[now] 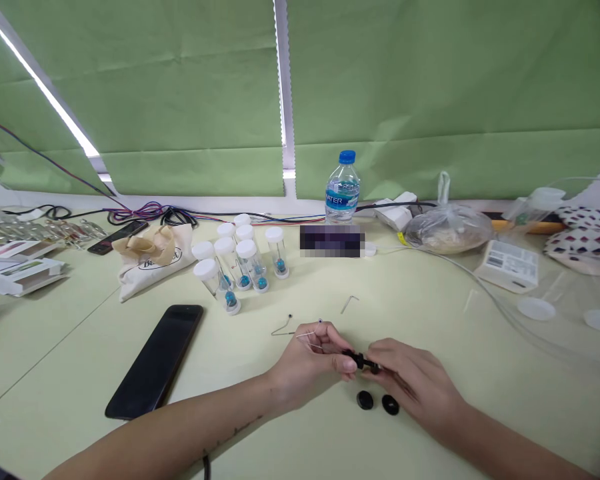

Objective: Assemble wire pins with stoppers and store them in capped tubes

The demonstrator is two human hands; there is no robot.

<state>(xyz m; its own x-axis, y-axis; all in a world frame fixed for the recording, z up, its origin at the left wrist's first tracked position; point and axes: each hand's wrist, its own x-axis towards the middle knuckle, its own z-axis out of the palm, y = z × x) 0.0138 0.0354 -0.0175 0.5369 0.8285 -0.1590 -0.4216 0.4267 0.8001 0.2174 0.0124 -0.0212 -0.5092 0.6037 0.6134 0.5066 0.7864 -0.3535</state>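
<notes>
My left hand (310, 365) pinches one end of a small black rod-like part (361, 361) between thumb and fingers. At the other end of that part, my right hand (417, 380) has its fingers closed on it. A thin bent wire (307, 335) shows by the left hand's fingers, with a small dark tip above them; whether it is held or lies behind I cannot tell. Just below the hands lie two round black caps (365, 400). Another bent wire (280, 331) with a dark ball end and a small L-shaped hex key (350, 304) rest on the table beyond.
Several clear tubes with white caps (247, 250) stand behind my hands. A black phone (155, 360) lies to the left, near a cloth pouch (157, 260). At the back are a water bottle (343, 190), cables and a tied plastic bag (447, 227); a white box (509, 265) sits right.
</notes>
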